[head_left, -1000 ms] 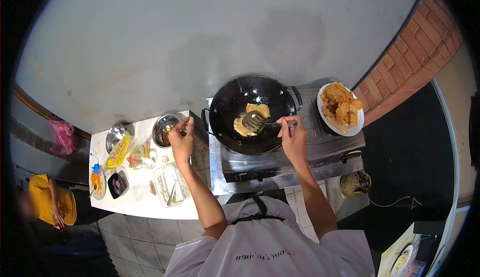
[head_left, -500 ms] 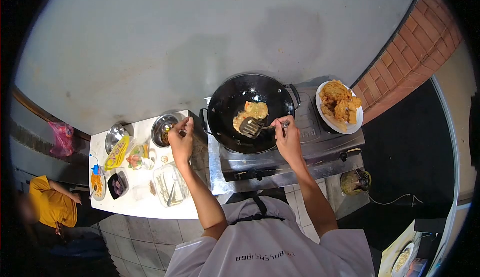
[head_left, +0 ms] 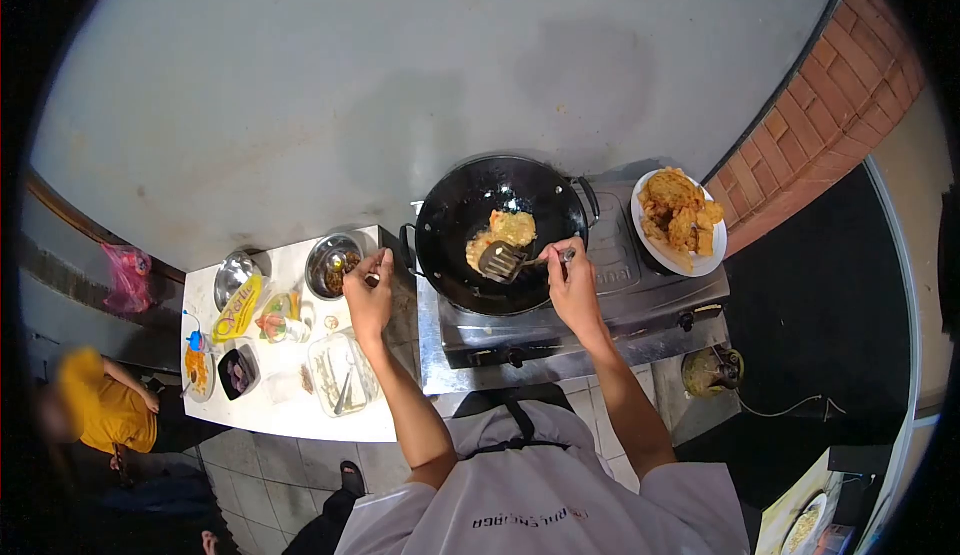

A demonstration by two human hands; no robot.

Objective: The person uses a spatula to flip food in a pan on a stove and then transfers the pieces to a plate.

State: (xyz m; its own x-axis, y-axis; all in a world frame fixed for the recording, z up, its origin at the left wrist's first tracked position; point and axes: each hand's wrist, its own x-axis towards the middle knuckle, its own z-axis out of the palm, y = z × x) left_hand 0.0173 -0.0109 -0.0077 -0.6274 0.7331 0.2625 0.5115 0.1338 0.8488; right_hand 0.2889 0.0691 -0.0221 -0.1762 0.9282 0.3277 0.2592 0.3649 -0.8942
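My right hand is closed around the handle of a slotted spatula. The spatula's head rests against pale yellow batter fritters frying in the oil of a black two-handled wok. My left hand is raised beside the wok's left handle, with thumb and fingers pinched together. Whatever it grips, if anything, is too small to make out. Just left of those fingers stands a steel bowl with a brownish mixture in it.
Right of the wok, a white plate piled with golden fritters sits on the steel gas stove. The white table at left carries a glass container, a yellow packet and another steel bowl. A person in yellow is at far left.
My left hand has dropped slightly and shifted a little right. The spatula stays against the fritters with barely any movement. A sandalled foot and dark trouser leg now show on the floor below the table.
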